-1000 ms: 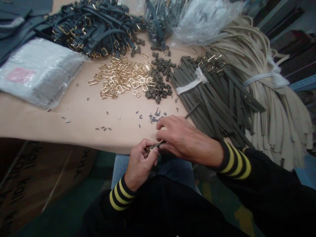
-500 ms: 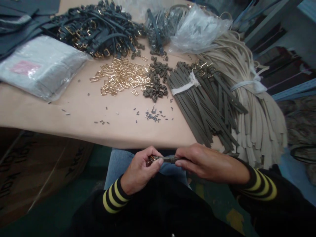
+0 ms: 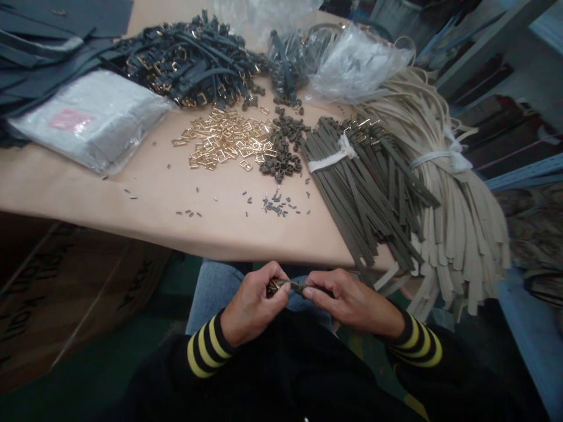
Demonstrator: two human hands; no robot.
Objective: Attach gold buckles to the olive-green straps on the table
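Over my lap, in front of the table edge, my left hand point(image 3: 257, 302) pinches the gold buckle point(image 3: 273, 285) at the end of a dark olive strap point(image 3: 298, 287). My right hand point(image 3: 347, 299) is closed on the same strap just right of the buckle, thumb and fingers pressed together. My fingers hide most of the buckle and part of the strap. On the table lie a pile of gold buckles point(image 3: 226, 138), a heap of small olive loops point(image 3: 285, 152) and scattered small metal pieces point(image 3: 275, 204).
A bundle of olive straps point(image 3: 352, 193) and beige straps point(image 3: 461, 217) overhang the table point(image 3: 229, 234) at right. Behind are dark buckled straps point(image 3: 189, 64) and clear plastic bags point(image 3: 360, 61). A wrapped packet point(image 3: 92, 120) lies at left, above a cardboard box point(image 3: 79, 293) below the table.
My right hand has moved left along the strap, closer to my left hand. My left hand keeps its hold on the buckle. The camera view has shifted slightly.
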